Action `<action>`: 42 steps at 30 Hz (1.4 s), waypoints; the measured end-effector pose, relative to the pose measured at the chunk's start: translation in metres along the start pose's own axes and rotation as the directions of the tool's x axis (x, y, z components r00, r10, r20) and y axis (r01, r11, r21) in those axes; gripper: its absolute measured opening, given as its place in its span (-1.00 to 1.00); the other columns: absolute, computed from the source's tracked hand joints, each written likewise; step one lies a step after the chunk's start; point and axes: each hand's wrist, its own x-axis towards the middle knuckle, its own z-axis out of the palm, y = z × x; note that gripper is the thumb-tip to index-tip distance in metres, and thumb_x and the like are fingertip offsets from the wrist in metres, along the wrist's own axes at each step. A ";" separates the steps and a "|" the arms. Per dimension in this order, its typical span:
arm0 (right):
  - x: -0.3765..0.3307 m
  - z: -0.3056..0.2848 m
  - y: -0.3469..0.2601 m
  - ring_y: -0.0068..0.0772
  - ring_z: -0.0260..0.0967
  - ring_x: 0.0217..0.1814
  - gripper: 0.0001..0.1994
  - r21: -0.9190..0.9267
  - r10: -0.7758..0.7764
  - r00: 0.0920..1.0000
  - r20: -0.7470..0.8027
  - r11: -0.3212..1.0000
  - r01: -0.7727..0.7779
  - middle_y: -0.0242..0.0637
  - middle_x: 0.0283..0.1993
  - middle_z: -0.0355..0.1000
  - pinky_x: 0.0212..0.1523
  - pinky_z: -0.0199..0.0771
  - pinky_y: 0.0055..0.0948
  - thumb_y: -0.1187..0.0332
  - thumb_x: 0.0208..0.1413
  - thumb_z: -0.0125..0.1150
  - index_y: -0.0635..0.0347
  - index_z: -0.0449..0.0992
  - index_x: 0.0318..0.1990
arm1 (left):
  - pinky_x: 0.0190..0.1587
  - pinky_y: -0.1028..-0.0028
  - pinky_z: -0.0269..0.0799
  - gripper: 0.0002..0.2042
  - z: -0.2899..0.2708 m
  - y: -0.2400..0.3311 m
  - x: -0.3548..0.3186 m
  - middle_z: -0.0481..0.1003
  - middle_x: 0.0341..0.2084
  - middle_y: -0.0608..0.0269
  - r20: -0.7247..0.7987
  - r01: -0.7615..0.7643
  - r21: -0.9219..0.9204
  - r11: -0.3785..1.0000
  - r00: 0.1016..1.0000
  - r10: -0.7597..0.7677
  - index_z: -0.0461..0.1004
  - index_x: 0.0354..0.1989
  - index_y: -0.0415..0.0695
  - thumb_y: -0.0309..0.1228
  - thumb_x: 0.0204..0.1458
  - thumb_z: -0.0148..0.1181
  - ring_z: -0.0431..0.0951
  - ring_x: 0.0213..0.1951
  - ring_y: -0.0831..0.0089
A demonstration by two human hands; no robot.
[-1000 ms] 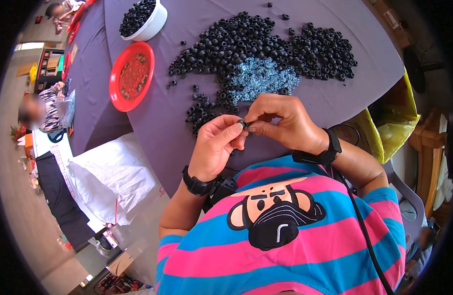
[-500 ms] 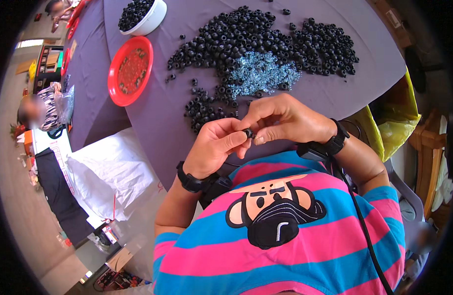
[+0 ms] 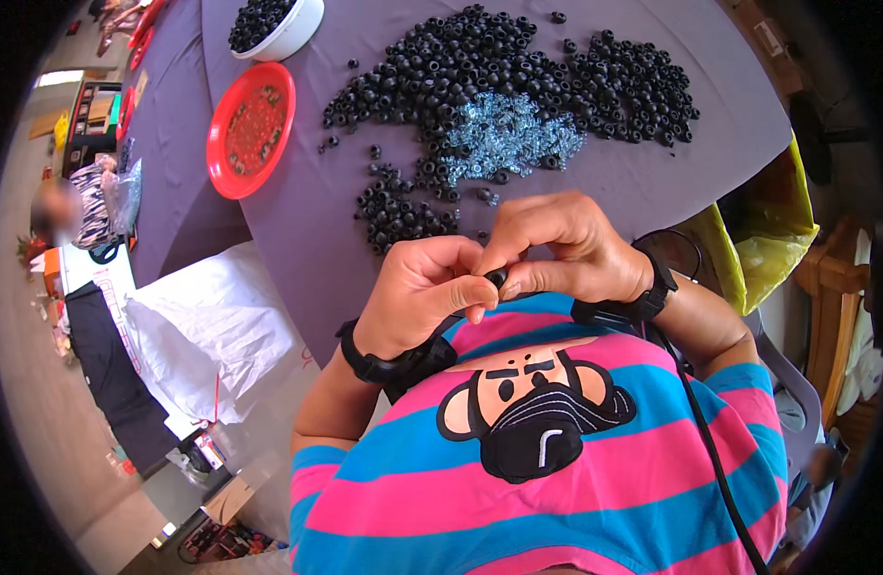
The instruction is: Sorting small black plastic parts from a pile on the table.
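Note:
A small round black part (image 3: pixel 497 278), glossy and bead-like, sits between the fingertips of both my hands, just off the table's near edge. My left hand (image 3: pixel 418 292) pinches it from one side, thumb on top and fingers curled beneath. From the other side, the thumb and index finger of my right hand (image 3: pixel 571 247) close on it; anything smaller between them is hidden. Beyond the hands spreads a big heap of similar black parts (image 3: pixel 480 59), hollow at one end. Tiny clear bluish pieces (image 3: pixel 513 139) lie against its near side. A smaller cluster of black parts (image 3: pixel 395 213) lies near my left hand.
A red dish (image 3: pixel 279 99) with small pieces in it and a white tub (image 3: pixel 293 34) of black parts stand at left on the grey cloth (image 3: pixel 720 67). A yellow bag (image 3: pixel 787 230) hangs at right. White sheeting (image 3: pixel 221 311) lies lower left. Other people are in the background.
Both hands have shifted slightly toward me and to the right with the black part. My right fingers have closed nearer around it, and the part looks turned.

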 end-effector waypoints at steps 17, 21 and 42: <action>-0.003 0.001 0.001 -0.37 0.42 -0.35 -0.76 0.088 -0.141 0.989 0.049 0.987 0.137 -0.22 -0.38 0.52 -0.35 0.37 -0.44 0.37 -0.10 0.44 0.27 0.64 -0.25 | -0.45 0.57 0.35 -0.74 0.020 0.021 -0.007 0.48 -0.51 0.22 0.074 -0.286 0.594 0.752 0.950 0.303 0.48 -0.45 -0.33 -0.41 -0.12 0.44 0.47 -0.48 0.56; -0.003 -0.001 0.002 -0.36 0.42 -0.35 -0.77 0.173 -0.122 0.991 0.057 0.979 0.110 -0.22 -0.40 0.52 -0.35 0.37 -0.42 0.36 -0.10 0.44 0.29 0.64 -0.29 | -0.47 0.55 0.33 -0.76 0.024 0.027 -0.006 0.47 -0.57 0.25 0.136 -0.315 0.722 0.616 0.937 0.320 0.49 -0.48 -0.27 -0.41 -0.16 0.46 0.47 -0.53 0.54; -0.043 -0.176 -0.039 -0.08 0.41 -0.05 -0.78 -0.906 -0.155 0.900 -0.408 0.190 -0.378 -0.18 -0.13 0.45 -0.02 0.41 -0.30 0.49 -0.06 0.24 0.26 0.52 -0.19 | -0.36 0.45 0.42 -0.74 0.029 0.021 0.104 0.48 -0.37 0.11 0.231 -0.312 0.893 0.324 0.936 0.264 0.48 -0.19 -0.28 -0.40 -0.02 0.28 0.50 -0.50 0.36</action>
